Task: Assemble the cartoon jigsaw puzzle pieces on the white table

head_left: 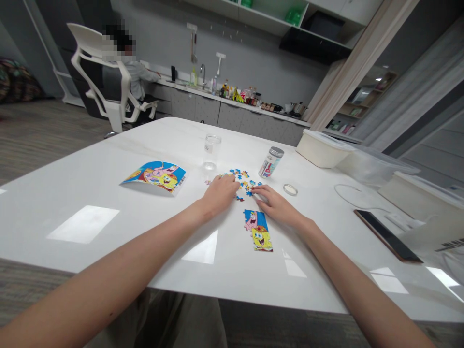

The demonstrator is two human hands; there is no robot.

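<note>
Loose jigsaw puzzle pieces (245, 174), mostly blue and yellow, lie in a pile at the middle of the white table. My left hand (220, 194) is at the pile's left side, its fingers curled down; whatever is between them is hidden. From the right, my right hand (276, 205) reaches in with fingers stretched and apart, the tips touching or just over pieces. Nearer to me lies a joined section of the puzzle (261, 238), with a pink and a yellow cartoon figure. A curved picture sheet (155, 178) with similar figures rests left of my left hand.
Behind the pile stand a clear jar (211, 153) and a printed jar with a silver lid (271, 163). A round lid (290, 189) lies to the right. Farther right are a dark phone (387, 235), a cable and storage boxes (322, 149). A person sits at the back left.
</note>
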